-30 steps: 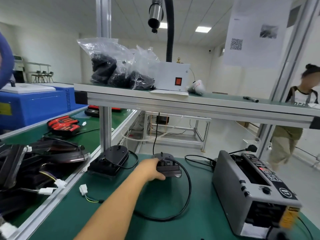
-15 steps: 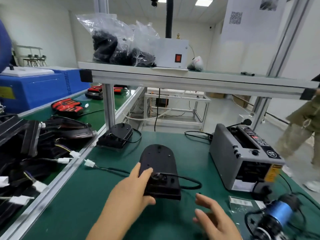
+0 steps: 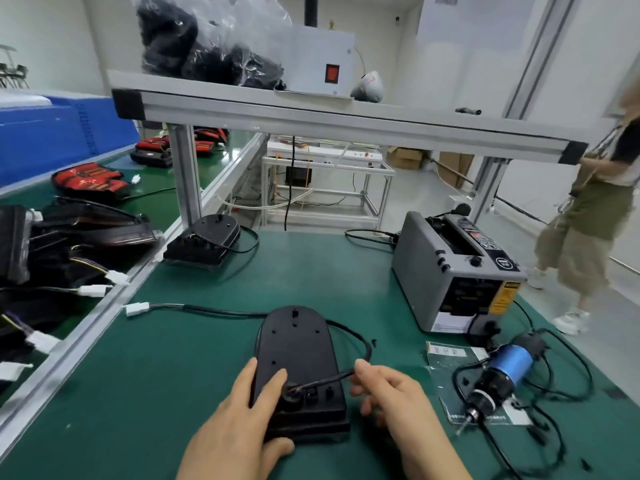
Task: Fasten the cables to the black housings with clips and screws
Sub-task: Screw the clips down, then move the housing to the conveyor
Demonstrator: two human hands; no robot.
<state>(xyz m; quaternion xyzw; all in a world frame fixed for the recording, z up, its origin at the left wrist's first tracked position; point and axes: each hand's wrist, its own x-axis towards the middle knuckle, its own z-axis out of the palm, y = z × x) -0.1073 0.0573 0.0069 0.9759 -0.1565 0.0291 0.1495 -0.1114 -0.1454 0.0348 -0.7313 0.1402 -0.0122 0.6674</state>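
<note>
A black housing (image 3: 298,351) lies flat on the green mat in front of me, rounded end away. My left hand (image 3: 242,414) grips its near left corner, thumb under the front edge, fingers on top. A black cable (image 3: 360,341) leaves a round port near the housing's front, loops to the right and runs back left to a white connector (image 3: 137,309). My right hand (image 3: 384,393) pinches this cable just right of the port. A second black housing (image 3: 207,242) with its own cable sits at the back left.
A blue electric screwdriver (image 3: 495,379) lies on a plastic bag at the right, its cord coiled around. A grey tape dispenser (image 3: 446,271) stands behind it. Piled housings (image 3: 69,244) fill the left bench. A person (image 3: 588,216) stands at far right.
My left hand pulled the housing from the back of the mat toward me. My right hand came in and took hold of the cable. The view tilted down.
</note>
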